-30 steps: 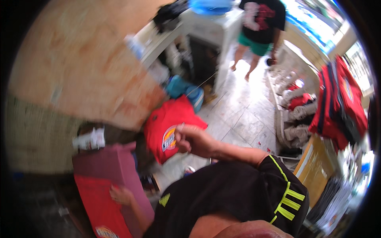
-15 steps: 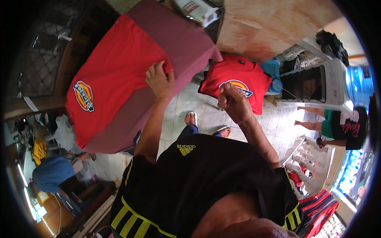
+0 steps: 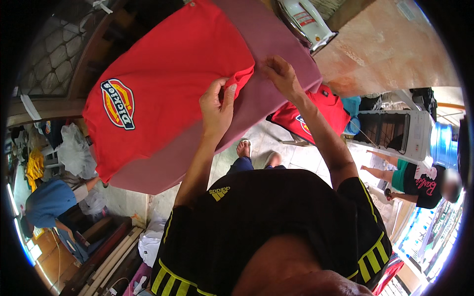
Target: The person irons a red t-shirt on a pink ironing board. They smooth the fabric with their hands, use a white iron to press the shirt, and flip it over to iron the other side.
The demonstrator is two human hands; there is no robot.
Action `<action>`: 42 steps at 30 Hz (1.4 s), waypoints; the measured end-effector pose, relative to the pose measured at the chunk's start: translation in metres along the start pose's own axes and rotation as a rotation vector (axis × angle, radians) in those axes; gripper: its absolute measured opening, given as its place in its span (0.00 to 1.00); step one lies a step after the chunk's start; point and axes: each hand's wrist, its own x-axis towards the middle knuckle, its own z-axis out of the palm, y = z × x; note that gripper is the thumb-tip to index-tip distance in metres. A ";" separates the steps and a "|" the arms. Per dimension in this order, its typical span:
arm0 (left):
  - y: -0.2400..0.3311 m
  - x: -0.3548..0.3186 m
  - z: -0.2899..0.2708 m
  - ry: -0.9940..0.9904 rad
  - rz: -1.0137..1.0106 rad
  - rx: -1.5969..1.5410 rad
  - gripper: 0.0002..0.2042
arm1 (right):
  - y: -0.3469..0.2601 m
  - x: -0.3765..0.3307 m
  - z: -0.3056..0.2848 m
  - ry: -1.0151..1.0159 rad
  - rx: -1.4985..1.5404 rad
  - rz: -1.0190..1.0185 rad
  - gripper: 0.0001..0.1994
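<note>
A red T-shirt (image 3: 173, 69) with a round yellow-and-white emblem lies spread over a padded board (image 3: 276, 44) covered in mauve cloth. My left hand (image 3: 219, 106) pinches the shirt's right edge, where the fabric is folded up between thumb and fingers. Just right of that edge, over the bare mauve cloth, my right hand (image 3: 282, 78) has its fingers curled into a pinch; whatever might be in it is too small to make out. A second red T-shirt (image 3: 333, 111) rests lower down beyond the board, partly hidden by my right forearm.
An iron (image 3: 308, 22) stands at the board's far right end, beside a brownish panel (image 3: 380, 54). On the right are a white-framed appliance (image 3: 395, 130) and a person in black (image 3: 419, 182). A person in blue (image 3: 52, 202) bends at the left, near plastic bags (image 3: 76, 150).
My right hand has moved from above the second red shirt to over the board. My left hand, earlier resting on the spread shirt, now pinches its edge. The view has shifted.
</note>
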 end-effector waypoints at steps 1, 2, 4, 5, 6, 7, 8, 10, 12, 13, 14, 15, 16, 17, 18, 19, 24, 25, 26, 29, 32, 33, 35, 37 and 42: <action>0.002 0.003 -0.008 0.056 0.028 -0.030 0.07 | 0.003 0.012 0.007 -0.008 -0.029 -0.022 0.08; 0.000 0.005 -0.018 0.062 -0.004 -0.029 0.09 | 0.006 0.025 0.014 -0.013 -0.028 -0.057 0.09; 0.013 0.007 -0.030 0.145 0.018 -0.149 0.11 | 0.006 0.048 0.030 -0.028 -0.022 -0.127 0.12; 0.019 0.007 -0.035 0.187 0.031 -0.208 0.13 | 0.001 0.059 0.036 -0.041 -0.069 -0.137 0.13; 0.012 0.006 -0.046 0.161 0.079 -0.178 0.15 | -0.004 0.072 0.041 -0.055 -0.116 -0.148 0.14; 0.014 0.006 -0.054 0.208 0.093 -0.147 0.15 | -0.009 0.082 0.046 -0.062 -0.158 -0.159 0.15; 0.017 0.006 -0.061 0.256 0.107 -0.117 0.15 | -0.007 0.095 0.051 -0.060 -0.206 -0.198 0.16; 0.022 0.005 -0.082 0.328 0.126 0.011 0.16 | -0.002 0.131 0.057 -0.054 -0.298 -0.277 0.17; 0.028 0.004 -0.099 0.461 0.171 0.139 0.16 | -0.002 0.163 0.063 -0.088 -0.380 -0.332 0.20; 0.029 0.003 -0.107 0.534 0.196 0.204 0.16 | -0.002 0.182 0.066 -0.109 -0.421 -0.366 0.21; 0.030 0.002 -0.116 0.563 0.155 0.212 0.16 | 0.001 0.204 0.068 -0.082 -0.501 -0.476 0.23; 0.030 -0.003 -0.126 0.591 0.113 0.220 0.16 | 0.004 0.226 0.070 -0.052 -0.579 -0.586 0.24; 0.029 -0.009 -0.135 0.617 0.067 0.229 0.16 | 0.010 0.243 0.073 -0.021 -0.653 -0.690 0.26; 0.024 -0.017 -0.145 0.658 0.044 0.218 0.17 | 0.009 0.259 0.078 -0.028 -0.681 -0.703 0.27; 0.019 -0.024 -0.153 0.697 0.021 0.206 0.17 | 0.008 0.276 0.082 -0.034 -0.710 -0.715 0.28; 0.018 -0.029 -0.155 0.742 -0.005 0.194 0.17 | 0.005 0.289 0.087 -0.046 -0.738 -0.728 0.30; 0.013 -0.039 -0.146 0.925 -0.104 0.027 0.09 | 0.008 0.344 0.111 -0.097 -0.766 -0.890 0.23; 0.005 -0.048 -0.151 0.903 -0.125 0.054 0.09 | 0.013 0.358 0.114 -0.159 -0.721 -0.893 0.22; 0.002 -0.052 -0.154 0.881 -0.144 0.077 0.09 | 0.018 0.373 0.116 -0.219 -0.679 -0.898 0.21; -0.005 -0.052 -0.153 0.897 -0.179 0.207 0.06 | 0.034 0.410 0.117 -0.348 -0.628 -0.844 0.18; -0.005 -0.061 -0.169 0.787 -0.215 0.262 0.05 | 0.030 0.421 0.120 -0.437 -0.598 -0.824 0.17; 0.000 -0.064 -0.174 0.760 -0.262 0.322 0.06 | 0.021 0.422 0.122 -0.467 -0.582 -0.829 0.17; 0.019 -0.065 -0.184 0.711 -0.358 0.435 0.06 | -0.007 0.414 0.118 -0.495 -0.459 -0.696 0.16; 0.025 -0.074 -0.203 0.698 -0.377 0.480 0.08 | -0.044 0.430 0.106 -0.706 -0.290 -0.928 0.17; 0.091 -0.112 -0.293 0.835 -0.138 0.703 0.10 | -0.200 0.378 0.082 -0.995 -0.369 -0.719 0.17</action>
